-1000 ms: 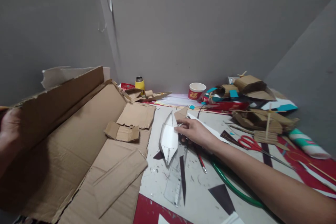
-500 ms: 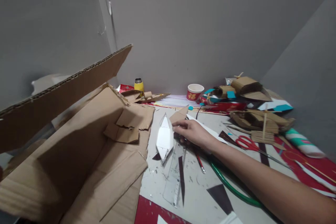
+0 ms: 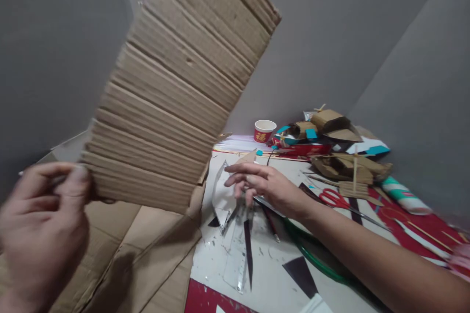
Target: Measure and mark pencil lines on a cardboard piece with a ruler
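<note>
My left hand pinches the lower left corner of a corrugated cardboard sheet, held up and tilted in front of me. Bare ridges run across its near face. Over the table, my right hand has its fingers spread and holds nothing. Just beneath its fingertips lies a white boat-shaped piece, partly hidden by them; whether they touch it I cannot tell. A clear ruler and a dark narrow strip lie nearer to me.
Large folded cardboard covers the left side. Red-handled scissors, a green tube and a pen lie around my right forearm. Cardboard model boats and a paper cup stand at the back by the grey wall.
My left hand has come into view, raising the cardboard sheet, which now blocks the back left. My right hand's fingers have spread apart and sit over the white boat-shaped piece.
</note>
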Demonstrator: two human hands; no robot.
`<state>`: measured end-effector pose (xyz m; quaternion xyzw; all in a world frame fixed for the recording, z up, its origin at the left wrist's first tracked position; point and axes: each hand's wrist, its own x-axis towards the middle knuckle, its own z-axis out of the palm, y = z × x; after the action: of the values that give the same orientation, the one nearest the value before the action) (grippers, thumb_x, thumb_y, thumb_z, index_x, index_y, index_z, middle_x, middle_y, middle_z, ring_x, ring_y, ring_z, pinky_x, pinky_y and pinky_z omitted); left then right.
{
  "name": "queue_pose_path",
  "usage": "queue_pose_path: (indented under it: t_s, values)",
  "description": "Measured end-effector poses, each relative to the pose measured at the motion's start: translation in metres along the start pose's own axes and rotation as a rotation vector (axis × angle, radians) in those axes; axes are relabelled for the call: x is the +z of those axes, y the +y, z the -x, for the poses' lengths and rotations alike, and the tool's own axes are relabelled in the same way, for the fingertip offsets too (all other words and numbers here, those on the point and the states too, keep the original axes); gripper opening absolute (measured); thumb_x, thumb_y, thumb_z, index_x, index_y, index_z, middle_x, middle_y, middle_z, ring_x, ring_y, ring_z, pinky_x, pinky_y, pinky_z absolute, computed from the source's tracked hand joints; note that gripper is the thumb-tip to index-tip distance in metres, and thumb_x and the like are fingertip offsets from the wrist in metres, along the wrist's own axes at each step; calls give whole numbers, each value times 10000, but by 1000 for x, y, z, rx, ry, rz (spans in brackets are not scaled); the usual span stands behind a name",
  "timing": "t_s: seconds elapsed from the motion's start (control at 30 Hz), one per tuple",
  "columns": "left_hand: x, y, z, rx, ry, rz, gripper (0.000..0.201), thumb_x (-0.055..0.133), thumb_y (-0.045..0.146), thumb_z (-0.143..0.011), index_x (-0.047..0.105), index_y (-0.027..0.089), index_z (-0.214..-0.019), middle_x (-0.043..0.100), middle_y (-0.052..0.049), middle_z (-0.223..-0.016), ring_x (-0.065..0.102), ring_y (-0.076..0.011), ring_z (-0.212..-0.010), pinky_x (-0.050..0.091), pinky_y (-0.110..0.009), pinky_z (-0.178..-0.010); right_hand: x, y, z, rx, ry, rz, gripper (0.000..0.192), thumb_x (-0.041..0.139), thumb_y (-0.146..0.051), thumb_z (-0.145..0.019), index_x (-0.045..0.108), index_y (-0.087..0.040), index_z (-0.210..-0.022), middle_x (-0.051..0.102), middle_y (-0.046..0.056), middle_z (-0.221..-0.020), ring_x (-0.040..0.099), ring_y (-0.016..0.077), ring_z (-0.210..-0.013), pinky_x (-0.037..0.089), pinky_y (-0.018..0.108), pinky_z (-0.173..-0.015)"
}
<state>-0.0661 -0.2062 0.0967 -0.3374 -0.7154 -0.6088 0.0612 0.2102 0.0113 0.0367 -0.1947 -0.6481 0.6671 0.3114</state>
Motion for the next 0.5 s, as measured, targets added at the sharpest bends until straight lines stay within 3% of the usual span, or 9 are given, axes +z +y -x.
queue_pose_path:
  t_s: [0.03, 0.1, 0.17, 0.27, 0.33, 0.4, 0.5]
  values:
    - [19, 12, 4, -17, -97, 50, 285, 681, 436, -823, 613, 226, -1004, 658, 35, -775, 635, -135, -683, 507, -221, -593, 4, -2, 4, 17, -76, -36, 577, 722, -570, -739, 647, -156, -1134, 706, 124, -1022, 682, 205, -787, 540, 254, -523]
    - [52, 23, 18, -93, -382, 198, 273, 667, 481, -813, 578, 230, -874, 608, 59, -604, 611, -129, -569, 502, -213, -546, 9, -4, 10, 30, -80, -86, 637, 731, -611, -708, 650, -155, -1146, 708, 140, -1063, 691, 248, -870, 571, 307, -601]
    - [73, 22, 31, -206, -636, 292, 323, 661, 524, -800, 551, 223, -837, 595, 55, -609, 606, -129, -558, 519, -236, -563, 11, -6, 12, 29, 41, -138, 605, 760, -560, -704, 651, -169, -1152, 717, 128, -1086, 689, 266, -942, 577, 370, -753]
    - [87, 10, 35, -402, -942, 341, 410, 723, 563, -725, 550, 207, -832, 608, 33, -690, 597, -125, -582, 505, -241, -553, 6, -8, 11, 51, 138, -219, 607, 797, -438, -693, 626, -179, -1215, 701, 121, -1169, 670, 293, -1041, 515, 456, -934]
    - [91, 3, 27, -452, -1037, 365, 419, 753, 550, -704, 580, 196, -846, 572, 47, -656, 542, -89, -559, 444, -193, -523, 2, -8, 9, 59, 95, -215, 611, 805, -390, -685, 625, -174, -1227, 688, 124, -1205, 661, 301, -1072, 484, 476, -981]
    - [94, 0, 18, -478, -1022, 387, 392, 767, 502, -719, 621, 201, -922, 533, 70, -622, 494, -62, -553, 381, -153, -509, 1, -6, 8, 59, 28, -181, 610, 801, -362, -697, 616, -179, -1249, 672, 119, -1242, 646, 296, -1108, 455, 478, -1017]
    - [101, 0, 15, -564, -1086, 460, 393, 778, 412, -743, 653, 205, -1053, 636, 27, -715, 585, -100, -659, 441, -190, -593, 4, -2, 12, 101, -82, -122, 623, 791, -358, -719, 595, -187, -1285, 660, 115, -1266, 625, 289, -1147, 433, 480, -1038]
